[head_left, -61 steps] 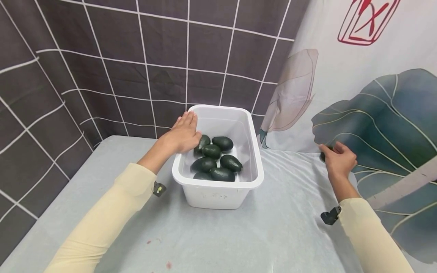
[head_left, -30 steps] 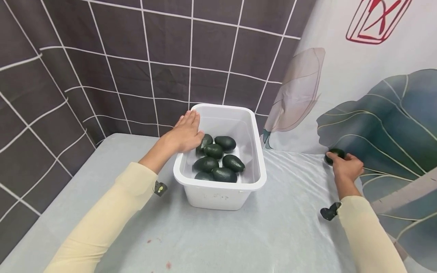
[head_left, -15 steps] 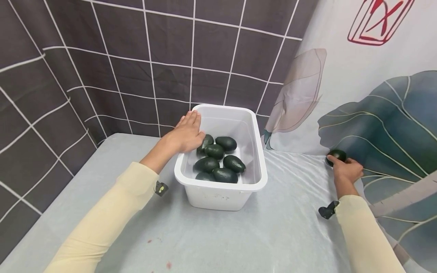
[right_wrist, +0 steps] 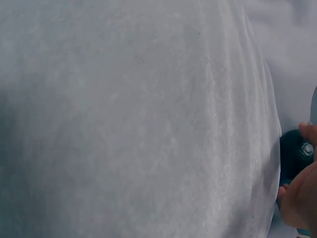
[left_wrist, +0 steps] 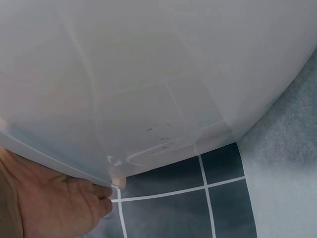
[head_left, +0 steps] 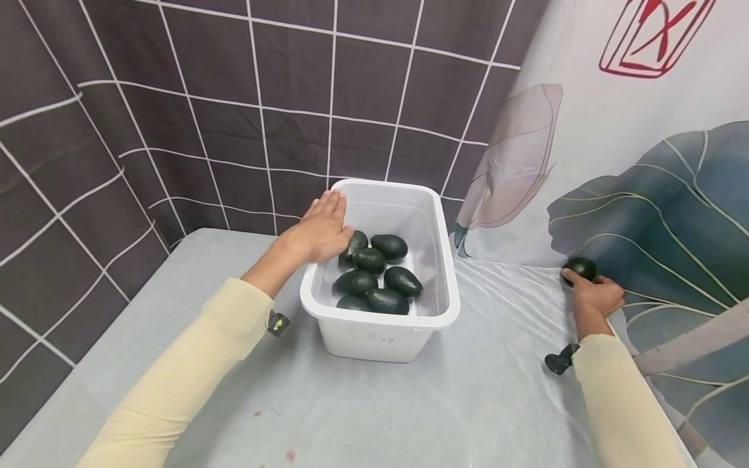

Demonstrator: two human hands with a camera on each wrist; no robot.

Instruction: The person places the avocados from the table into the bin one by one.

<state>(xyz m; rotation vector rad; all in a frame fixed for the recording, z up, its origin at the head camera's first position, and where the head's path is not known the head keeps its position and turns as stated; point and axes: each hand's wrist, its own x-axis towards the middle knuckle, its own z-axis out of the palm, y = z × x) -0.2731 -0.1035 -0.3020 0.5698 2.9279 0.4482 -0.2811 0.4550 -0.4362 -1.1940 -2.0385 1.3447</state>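
Hands apart: left hand lies flat-fingered on white bin rim; far right of it, right hand fingers curl around loose avocado, which could roll away if grip slips.

You are looking at a staged set rather than a lived-in room: a dark tile-patterned cloth backdrop and a white printed leaf curtain hang behind a desk under pale grey wrinkled cloth.

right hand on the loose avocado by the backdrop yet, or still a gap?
Touching. In the head view the right hand has its fingers on the avocado; the right wrist view shows fingertips against its dark skin.
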